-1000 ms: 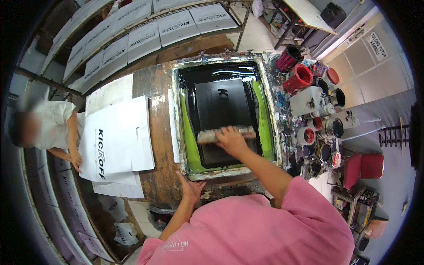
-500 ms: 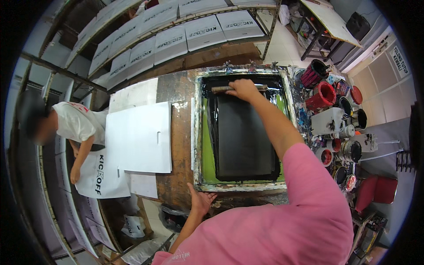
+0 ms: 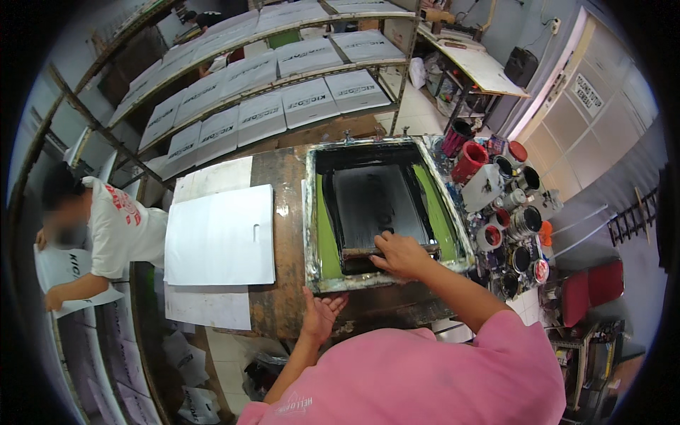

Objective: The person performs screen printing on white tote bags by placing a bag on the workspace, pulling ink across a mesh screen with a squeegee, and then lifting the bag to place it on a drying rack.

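My right hand (image 3: 400,256) is closed around the handle of a wide squeegee (image 3: 358,252), near the close end of a screen-printing frame (image 3: 310,212). Black ink coats much of the mesh, with a grey, wiped rectangle (image 3: 361,198) in the middle and green strips at the sides. My left hand (image 3: 322,317) is open, palm up and fingers apart, at the frame's near left corner. Whether it bears on the frame I cannot tell. Left of the frame lies a stack of white bags (image 3: 219,234) with a handle slot.
Ink tubs and cans (image 3: 489,236) crowd the table's right side. Metal racks (image 3: 248,81) hold printed white bags beyond the table. At the left a co-worker (image 3: 117,227) holds a printed bag (image 3: 67,273). A red chair (image 3: 591,294) stands at the right.
My right hand has drawn the squeegee from the frame's far end to its near end. My left hand stays at the corner. The co-worker has lifted a printed bag away from the table.
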### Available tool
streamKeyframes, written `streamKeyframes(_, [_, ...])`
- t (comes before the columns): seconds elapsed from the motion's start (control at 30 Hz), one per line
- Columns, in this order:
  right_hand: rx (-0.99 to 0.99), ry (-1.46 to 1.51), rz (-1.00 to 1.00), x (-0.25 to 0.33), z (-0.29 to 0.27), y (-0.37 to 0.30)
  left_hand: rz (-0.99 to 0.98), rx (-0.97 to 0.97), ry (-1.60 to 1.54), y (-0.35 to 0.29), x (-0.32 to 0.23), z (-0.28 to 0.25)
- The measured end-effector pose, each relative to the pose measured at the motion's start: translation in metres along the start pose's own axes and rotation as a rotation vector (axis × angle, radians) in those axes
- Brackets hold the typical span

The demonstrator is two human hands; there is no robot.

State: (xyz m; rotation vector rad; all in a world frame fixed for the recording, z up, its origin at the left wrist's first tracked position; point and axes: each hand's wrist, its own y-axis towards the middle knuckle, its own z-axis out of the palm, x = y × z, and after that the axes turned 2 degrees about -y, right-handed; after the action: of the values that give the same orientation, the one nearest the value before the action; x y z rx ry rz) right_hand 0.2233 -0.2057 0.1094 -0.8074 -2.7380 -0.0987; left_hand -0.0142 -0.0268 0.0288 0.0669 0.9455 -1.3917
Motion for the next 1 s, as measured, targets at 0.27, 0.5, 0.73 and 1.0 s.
streamKeyframes(0.27, [-0.604, -0.317, -0.03, 0.041, -0.11, 0.016, 0.351, 0.543, 0.181, 0.007, -0.094, 0.083])
streamKeyframes(0.5, [-0.728, -0.284, -0.096, 0.048, -0.138, 0.049, 0.434, -0.241, 1.832, 0.098, 0.005, -0.035])
streamKeyframes(0.73, [-0.701, -0.247, -0.051, 0.035, -0.167, 0.066, 0.326, -0.303, 2.003, 0.102, 0.047, -0.032])
streamKeyframes(1.0, [-0.712, -0.192, -0.052, 0.026, -0.197, 0.094, 0.53, -0.22, 1.787, 0.1, 0.012, 0.027])
